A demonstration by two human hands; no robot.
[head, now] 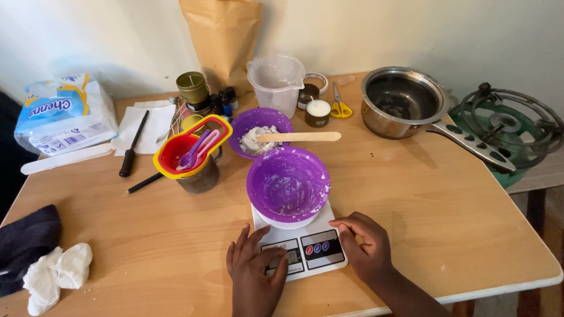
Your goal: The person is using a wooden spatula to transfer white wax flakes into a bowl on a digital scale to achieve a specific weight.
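While our left hand (254, 270) lies flat and released on the near edge of the one white kitchen scale (301, 246), fingers over its display, our right hand (365, 243) rests loosely curled against its right side, grasping nothing. On the scale sits one purple bowl (288, 185), dusted white inside. Farther on the bench (411, 199) we count a second purple bowl (259, 130) with one wooden stick (299, 137) across it, one nest of coloured measuring cups (189, 149) left, one steel saucepan (402, 103) far right.
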